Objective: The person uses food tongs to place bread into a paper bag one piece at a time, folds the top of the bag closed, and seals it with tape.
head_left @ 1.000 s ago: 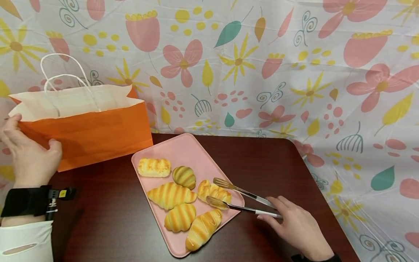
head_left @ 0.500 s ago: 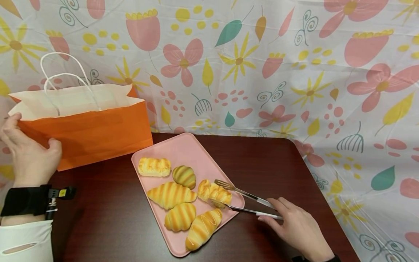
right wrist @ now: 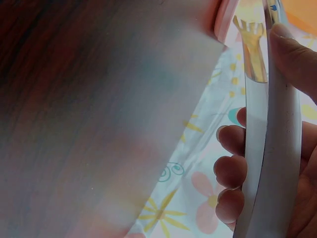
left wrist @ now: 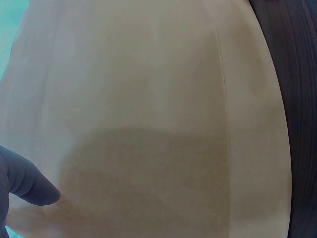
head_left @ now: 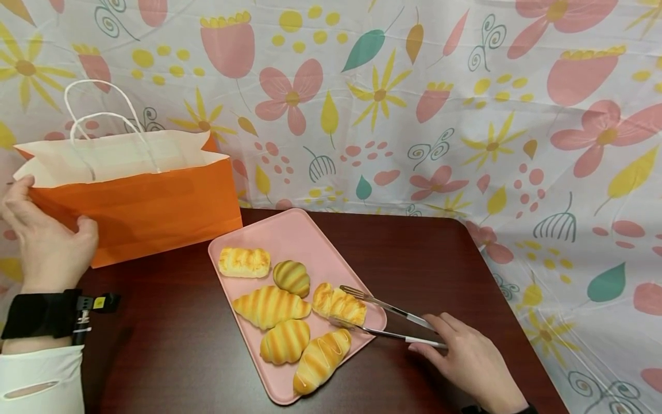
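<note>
My left hand [head_left: 49, 241] holds the left side of an orange paper bag [head_left: 165, 201] with white twisted handles. Its thumb [left wrist: 32, 183] lies against the bag's front face in the left wrist view. In my right hand [head_left: 468, 356] are metal tongs [head_left: 393, 333] with white grips; the fingers curl round the handle [right wrist: 282, 148] in the right wrist view. The tongs' two tips lie on either side of a golden bread roll [head_left: 336, 302] at the right end of a pink tray [head_left: 289, 230]. Whether the lower tip touches the roll, I cannot tell.
Also on the tray are a pale rectangular bread [head_left: 245, 262], a greenish roll [head_left: 292, 278], a large croissant [head_left: 269, 306], a smaller roll [head_left: 285, 342] and an iced roll [head_left: 322, 361]. A flowered cloth [head_left: 383, 144] hangs behind the dark table [head_left: 170, 339].
The tongs' lower tip has shifted up and nearer the bread roll, narrowing the gap between the tips. My left hand and the bag stay put.
</note>
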Demonstrator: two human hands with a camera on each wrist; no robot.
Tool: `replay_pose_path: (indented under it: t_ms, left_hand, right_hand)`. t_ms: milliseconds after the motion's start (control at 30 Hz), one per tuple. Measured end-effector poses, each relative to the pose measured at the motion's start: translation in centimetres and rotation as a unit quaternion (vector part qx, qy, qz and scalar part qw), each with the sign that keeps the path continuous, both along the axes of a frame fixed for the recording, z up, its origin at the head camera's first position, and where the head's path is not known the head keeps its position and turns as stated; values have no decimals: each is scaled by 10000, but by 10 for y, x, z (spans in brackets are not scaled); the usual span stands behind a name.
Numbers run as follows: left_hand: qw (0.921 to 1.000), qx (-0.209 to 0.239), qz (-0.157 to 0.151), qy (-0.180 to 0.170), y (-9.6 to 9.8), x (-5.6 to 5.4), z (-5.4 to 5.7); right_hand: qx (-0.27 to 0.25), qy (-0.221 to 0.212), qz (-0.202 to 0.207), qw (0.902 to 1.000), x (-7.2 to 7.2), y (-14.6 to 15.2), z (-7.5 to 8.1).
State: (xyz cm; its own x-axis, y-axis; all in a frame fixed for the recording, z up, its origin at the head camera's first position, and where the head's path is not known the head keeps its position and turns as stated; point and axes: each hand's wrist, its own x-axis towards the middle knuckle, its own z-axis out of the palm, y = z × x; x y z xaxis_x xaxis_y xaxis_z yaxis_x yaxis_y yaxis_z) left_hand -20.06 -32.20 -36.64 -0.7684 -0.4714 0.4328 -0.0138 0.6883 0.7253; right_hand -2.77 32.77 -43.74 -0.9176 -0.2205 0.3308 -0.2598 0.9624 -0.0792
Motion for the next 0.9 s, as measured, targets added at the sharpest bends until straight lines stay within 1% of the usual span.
replay_pose_path:
  t_ms: [167, 633, 900]
  left_hand:
    - [10000, 40, -14, -61, 0, 0, 1]
    - [10000, 44, -13, -16, -2, -2, -2]
    - [10000, 18, -4, -6, -3, -3, -3]
  right_hand:
    - [-25, 3, 13, 10000, 0, 1, -3]
    - [26, 399, 278, 9988, 0, 3, -6]
    - [60, 352, 203, 9992, 0, 3, -7]
